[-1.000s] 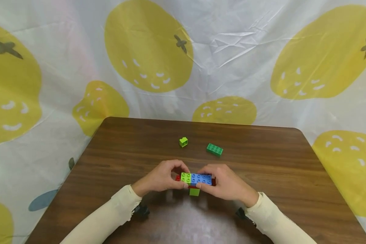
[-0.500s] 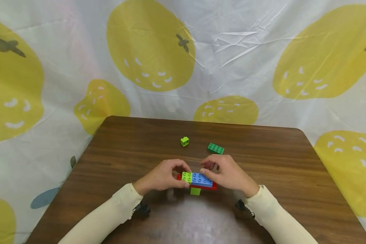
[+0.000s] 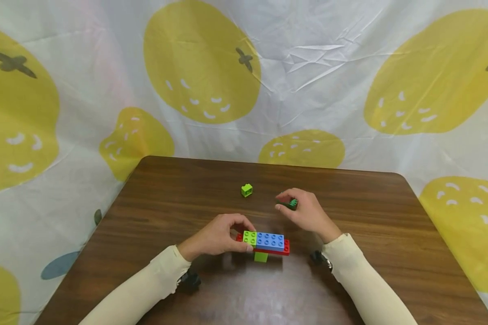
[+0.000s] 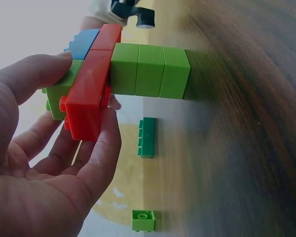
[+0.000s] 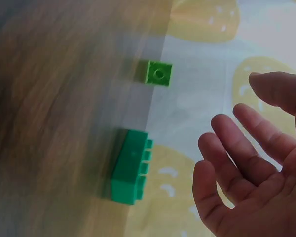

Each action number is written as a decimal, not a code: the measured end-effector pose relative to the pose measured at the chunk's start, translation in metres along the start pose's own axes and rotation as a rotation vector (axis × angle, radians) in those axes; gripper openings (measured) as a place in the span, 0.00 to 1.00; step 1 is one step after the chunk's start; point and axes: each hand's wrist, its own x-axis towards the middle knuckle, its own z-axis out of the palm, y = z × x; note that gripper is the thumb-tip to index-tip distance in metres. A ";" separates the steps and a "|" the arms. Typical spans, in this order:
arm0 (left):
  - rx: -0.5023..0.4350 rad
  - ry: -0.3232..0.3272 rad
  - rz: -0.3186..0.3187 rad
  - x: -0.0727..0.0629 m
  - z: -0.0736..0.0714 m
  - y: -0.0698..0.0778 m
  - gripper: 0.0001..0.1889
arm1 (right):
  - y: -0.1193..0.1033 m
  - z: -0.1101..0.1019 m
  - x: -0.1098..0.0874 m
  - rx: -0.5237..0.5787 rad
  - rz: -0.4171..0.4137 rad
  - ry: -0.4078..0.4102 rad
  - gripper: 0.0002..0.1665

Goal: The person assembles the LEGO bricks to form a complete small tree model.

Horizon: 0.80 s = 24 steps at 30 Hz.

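Note:
With thumb and fingers, my left hand (image 3: 217, 234) grips the left end of a built toy-brick piece. Its long red layer (image 4: 89, 94) carries a blue brick (image 3: 270, 241) and a lime brick (image 3: 249, 237) side by side on top. Beneath, a column of stacked lime bricks (image 4: 150, 71) forms a leg down to the table. My right hand (image 3: 307, 212) is over a dark green brick (image 3: 294, 204), partly covering it in the head view. In the right wrist view the fingers are spread and bent slightly, apart from that green brick (image 5: 128, 165).
A small lime brick (image 3: 246, 190) lies on its side farther back, its hollow underside showing in the right wrist view. The brown wooden table (image 3: 179, 189) ends at a fruit-print curtain (image 3: 211, 140) behind it.
My right hand has let go of the brick piece and moved back and right, over the dark green brick. The left hand keeps its hold in the same place.

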 end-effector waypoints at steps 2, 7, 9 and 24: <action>0.004 -0.001 -0.005 0.000 0.000 0.000 0.18 | 0.006 0.001 0.003 -0.005 0.028 0.006 0.16; 0.012 -0.001 -0.017 0.001 0.000 0.000 0.18 | 0.020 0.002 0.010 -0.048 0.073 -0.001 0.18; 0.014 -0.001 -0.021 0.001 0.000 0.000 0.18 | 0.025 0.002 0.011 -0.064 0.090 -0.002 0.19; 0.026 0.004 -0.027 0.000 0.000 0.002 0.18 | 0.045 0.000 0.017 -0.088 0.256 -0.046 0.29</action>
